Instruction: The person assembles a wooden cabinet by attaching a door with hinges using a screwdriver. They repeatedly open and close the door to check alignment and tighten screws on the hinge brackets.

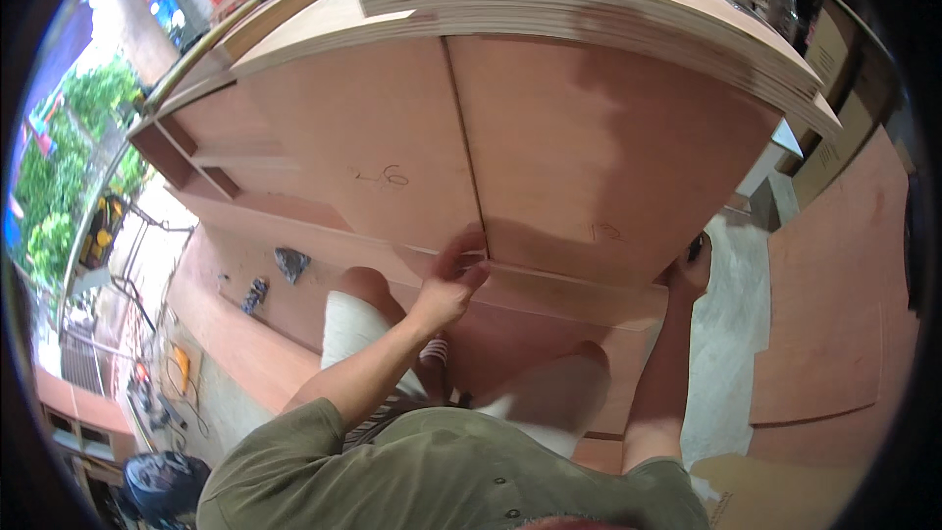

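Note:
A wooden cabinet stands in front of me with two flat plywood doors, the left door (334, 157) and the right door (579, 157), parted by a narrow dark gap. My left hand (453, 287) is at the lower end of that gap, its fingers loosely curved and apart, slightly blurred, with nothing visible in them. Low at the right door's outer edge, my right hand (690, 273) is closed around a small black object (698, 247). The hand and the cabinet's side hide part of that object, so its kind cannot be made out.
Stacked plywood sheets (589, 5) lie on top of the cabinet. A black plastic bag (291, 263) rests on a board at the left, near small dark items. Further left are a yellow tool (181, 369) and a cable. Large plywood pieces (834, 304) are at the right.

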`<move>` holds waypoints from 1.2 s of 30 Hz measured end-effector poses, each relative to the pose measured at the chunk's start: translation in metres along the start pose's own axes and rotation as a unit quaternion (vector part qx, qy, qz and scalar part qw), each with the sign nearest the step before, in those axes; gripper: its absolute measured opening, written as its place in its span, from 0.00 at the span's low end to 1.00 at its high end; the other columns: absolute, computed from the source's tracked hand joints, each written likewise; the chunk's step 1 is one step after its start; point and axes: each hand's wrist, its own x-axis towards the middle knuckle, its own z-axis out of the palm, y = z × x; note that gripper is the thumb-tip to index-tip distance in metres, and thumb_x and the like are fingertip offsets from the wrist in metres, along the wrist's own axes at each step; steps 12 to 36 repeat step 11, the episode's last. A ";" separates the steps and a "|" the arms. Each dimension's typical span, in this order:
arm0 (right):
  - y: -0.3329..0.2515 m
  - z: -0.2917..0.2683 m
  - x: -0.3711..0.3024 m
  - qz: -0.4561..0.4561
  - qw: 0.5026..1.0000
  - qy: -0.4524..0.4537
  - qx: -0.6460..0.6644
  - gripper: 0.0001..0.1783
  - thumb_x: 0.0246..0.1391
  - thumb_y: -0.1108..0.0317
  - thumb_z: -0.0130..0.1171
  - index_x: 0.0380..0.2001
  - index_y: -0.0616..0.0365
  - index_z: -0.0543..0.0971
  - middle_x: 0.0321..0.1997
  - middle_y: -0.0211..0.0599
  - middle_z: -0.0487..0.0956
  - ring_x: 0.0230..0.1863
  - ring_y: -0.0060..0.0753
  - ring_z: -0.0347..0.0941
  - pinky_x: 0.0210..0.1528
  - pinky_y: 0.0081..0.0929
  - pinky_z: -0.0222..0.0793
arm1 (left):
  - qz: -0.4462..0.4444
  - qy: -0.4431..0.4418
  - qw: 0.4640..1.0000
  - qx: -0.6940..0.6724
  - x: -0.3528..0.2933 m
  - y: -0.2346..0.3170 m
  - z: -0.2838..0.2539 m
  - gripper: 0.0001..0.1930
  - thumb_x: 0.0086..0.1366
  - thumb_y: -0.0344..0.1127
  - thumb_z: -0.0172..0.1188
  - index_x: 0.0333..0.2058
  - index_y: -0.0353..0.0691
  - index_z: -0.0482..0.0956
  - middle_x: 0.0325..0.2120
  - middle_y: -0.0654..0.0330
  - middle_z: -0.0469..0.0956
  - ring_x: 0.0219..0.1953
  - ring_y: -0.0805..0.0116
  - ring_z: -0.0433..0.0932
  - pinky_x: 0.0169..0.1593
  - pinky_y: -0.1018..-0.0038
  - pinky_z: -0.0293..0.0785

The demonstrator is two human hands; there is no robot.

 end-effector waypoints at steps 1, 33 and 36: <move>0.001 0.003 -0.001 -0.002 1.000 -0.001 0.022 0.26 0.59 0.50 0.56 0.54 0.53 0.74 0.50 0.38 0.79 0.50 0.39 0.77 0.51 0.32 0.71 | -0.003 0.006 1.000 -0.013 0.002 0.001 0.000 0.23 0.64 0.29 0.57 0.58 0.36 0.67 0.51 0.57 0.71 0.49 0.69 0.72 0.50 0.74 0.71; -0.014 0.000 -0.011 0.048 0.997 0.011 0.053 0.30 0.55 0.50 0.62 0.56 0.52 0.72 0.50 0.37 0.80 0.50 0.33 0.77 0.53 0.30 0.70 | -0.085 -0.031 0.996 0.018 -0.032 -0.035 0.015 0.24 0.65 0.33 0.59 0.59 0.40 0.67 0.52 0.59 0.72 0.57 0.67 0.69 0.59 0.71 0.66; -0.014 0.000 -0.011 0.048 0.997 0.011 0.053 0.30 0.55 0.50 0.62 0.56 0.52 0.72 0.50 0.37 0.80 0.50 0.33 0.77 0.53 0.30 0.70 | -0.085 -0.031 0.996 0.018 -0.032 -0.035 0.015 0.24 0.65 0.33 0.59 0.59 0.40 0.67 0.52 0.59 0.72 0.57 0.67 0.69 0.59 0.71 0.66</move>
